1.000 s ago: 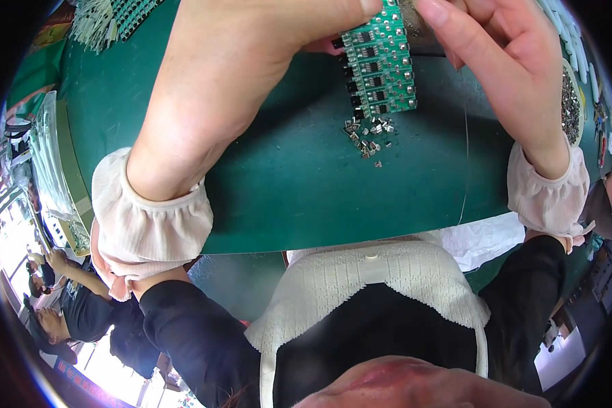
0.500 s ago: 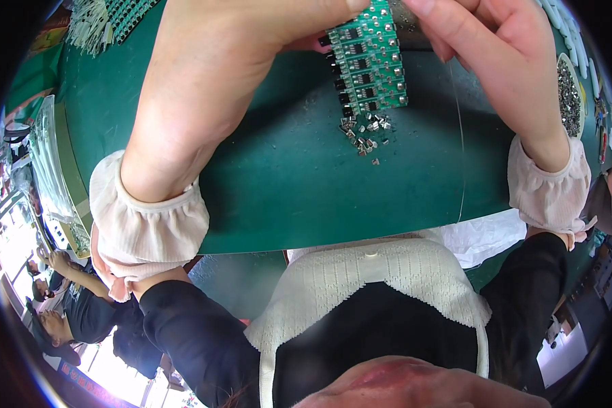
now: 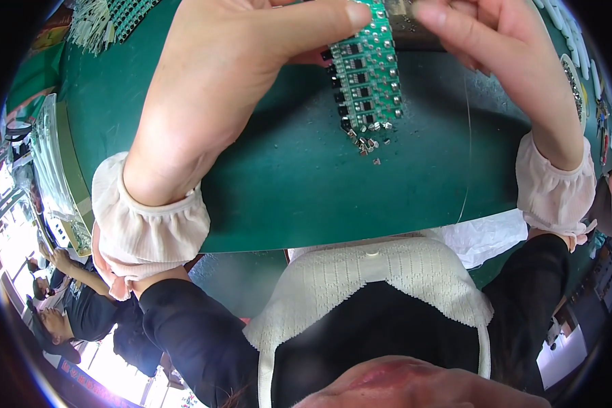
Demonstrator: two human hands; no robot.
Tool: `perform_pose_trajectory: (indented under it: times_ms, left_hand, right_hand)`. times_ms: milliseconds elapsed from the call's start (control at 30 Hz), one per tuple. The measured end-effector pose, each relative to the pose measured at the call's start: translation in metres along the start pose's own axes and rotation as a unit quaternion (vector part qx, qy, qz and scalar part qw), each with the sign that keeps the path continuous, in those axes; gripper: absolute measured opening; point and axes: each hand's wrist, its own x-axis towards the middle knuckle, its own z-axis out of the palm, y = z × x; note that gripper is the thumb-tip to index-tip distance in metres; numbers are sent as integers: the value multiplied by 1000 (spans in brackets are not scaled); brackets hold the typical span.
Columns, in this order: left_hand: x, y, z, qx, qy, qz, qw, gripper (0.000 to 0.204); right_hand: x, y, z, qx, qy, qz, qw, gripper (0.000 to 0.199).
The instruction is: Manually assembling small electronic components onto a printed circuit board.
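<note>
1. the left hand (image 3: 231,75) pinches the top of a green circuit board (image 3: 368,71) with its thumb, holding it above the table (image 3: 285,183).
2. the right hand (image 3: 503,61) grips the board's upper right corner, fingers narrow.
3. the board is a flat strip with rows of black chips and shiny solder dots.
4. small metal bits (image 3: 367,143) lie loose just below it on the green mat.
5. open mat lies below the board; a thin wire (image 3: 468,136) runs down by the right wrist.

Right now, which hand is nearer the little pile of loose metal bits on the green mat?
Left hand: it hangs just up-left of the pile. Right hand sits farther up-right.
</note>
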Motion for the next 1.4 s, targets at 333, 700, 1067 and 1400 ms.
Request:
perform_pose_trajectory:
  times_ms: [333,700,1067,1400]
  left_hand:
    - [-1,13,-1,-18,-65,34,997,30]
    - [41,-17,-9,-250,-414,287,827,30]
    - [-10,16,3,-33,-66,-25,997,36]
    - [-7,9,-5,-13,-68,-47,996,33]
  right_hand:
    - [-15,32,19,-307,-13,-238,921,21]
    - [-9,44,29,-318,-27,-325,890,27]
    - [-21,22,20,-282,-43,-196,938,27]
    - [-35,24,-2,-248,-47,-122,960,17]
